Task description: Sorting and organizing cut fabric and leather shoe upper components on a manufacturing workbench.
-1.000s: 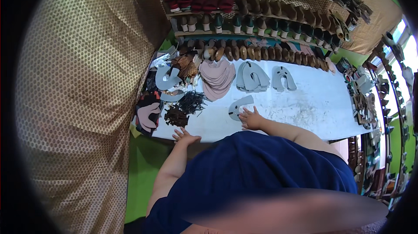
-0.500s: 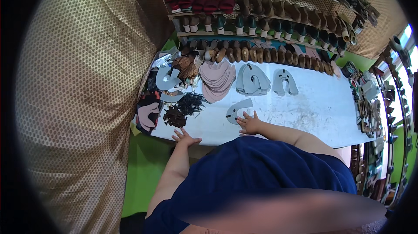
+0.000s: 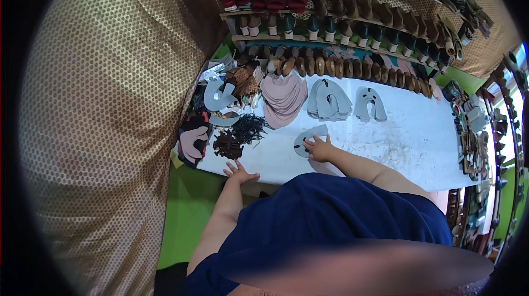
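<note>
A grey horseshoe-shaped shoe piece (image 3: pixel 315 132) with small black marks lies flat near the front of the white-covered table. My right hand (image 3: pixel 320 150) rests on it, fingers apart, covering part of it. By the table's front edge my left hand (image 3: pixel 241 174) lies open and holds nothing. Just beyond it is a pile of short dark brown strips (image 3: pixel 227 144), beside a tangle of thin black strips (image 3: pixel 250 128). Farther back are a fanned stack of pink pieces (image 3: pixel 284 100), a stack of grey pieces (image 3: pixel 326 103) and a smaller grey group (image 3: pixel 371 105).
Shoe shelves (image 3: pixel 341 42) stand behind the table. Loose grey pieces (image 3: pixel 217 97) and pink pieces (image 3: pixel 193 141) crowd the left end. Tools (image 3: pixel 471 144) line the right edge. A patterned gold curtain (image 3: pixel 104 130) hangs at left.
My right hand has slid slightly left and farther onto the grey piece, covering more of it. My left hand has stayed at the table's edge. The whole view has shifted a little.
</note>
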`<action>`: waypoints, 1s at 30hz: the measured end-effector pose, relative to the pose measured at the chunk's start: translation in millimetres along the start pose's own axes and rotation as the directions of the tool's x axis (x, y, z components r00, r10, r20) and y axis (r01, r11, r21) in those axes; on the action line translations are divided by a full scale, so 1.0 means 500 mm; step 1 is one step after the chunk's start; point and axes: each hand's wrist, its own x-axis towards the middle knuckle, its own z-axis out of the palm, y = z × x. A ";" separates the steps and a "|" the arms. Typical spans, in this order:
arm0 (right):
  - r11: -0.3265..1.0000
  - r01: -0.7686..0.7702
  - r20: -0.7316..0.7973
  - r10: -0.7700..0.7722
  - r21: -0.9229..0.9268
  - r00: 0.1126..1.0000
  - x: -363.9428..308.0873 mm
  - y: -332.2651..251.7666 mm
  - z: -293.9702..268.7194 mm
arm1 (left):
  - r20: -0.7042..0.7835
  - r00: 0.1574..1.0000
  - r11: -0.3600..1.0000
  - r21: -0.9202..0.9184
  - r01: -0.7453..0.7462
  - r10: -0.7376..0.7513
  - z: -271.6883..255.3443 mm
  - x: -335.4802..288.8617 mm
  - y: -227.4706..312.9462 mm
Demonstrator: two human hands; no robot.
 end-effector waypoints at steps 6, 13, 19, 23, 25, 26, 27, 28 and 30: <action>0.999 0.037 0.020 -0.036 -0.020 0.999 0.019 0.011 -0.013 | -0.028 0.999 1.000 -0.013 -0.023 0.023 0.005 0.008 -0.004; 0.998 0.055 0.020 -0.054 -0.032 0.998 -0.010 0.015 0.005 | 0.020 1.000 0.999 -0.034 -0.019 0.020 -0.007 0.007 -0.006; 0.997 0.066 -0.006 -0.066 -0.041 0.998 -0.015 0.005 -0.004 | 0.002 0.999 0.996 -0.083 -0.036 0.036 -0.006 0.001 -0.004; 0.997 0.066 0.067 -0.063 -0.045 0.996 -0.002 0.005 -0.025 | 0.013 1.000 0.997 -0.068 -0.026 0.027 0.005 0.007 -0.014; 0.993 0.081 -0.047 -0.085 -0.086 0.995 0.026 0.012 -0.012 | 0.006 0.999 0.997 -0.062 -0.035 0.035 0.007 0.008 -0.013; 0.993 0.081 -0.046 -0.085 -0.086 0.995 0.039 0.022 0.004 | -0.001 0.999 0.997 -0.058 -0.042 0.042 0.008 0.008 -0.013; 0.993 0.117 -0.111 -0.119 -0.021 0.987 0.061 0.045 0.043 | 0.000 0.999 0.998 -0.055 -0.044 0.044 0.007 0.008 -0.009; 0.986 0.162 -0.176 -0.152 0.042 0.973 0.067 0.045 0.054 | -0.009 0.999 0.996 -0.070 -0.054 0.053 0.009 0.008 -0.010; 0.991 0.137 -0.159 -0.134 0.010 0.978 0.081 0.044 0.047 | -0.016 0.998 0.995 -0.086 -0.058 0.057 0.012 0.011 -0.015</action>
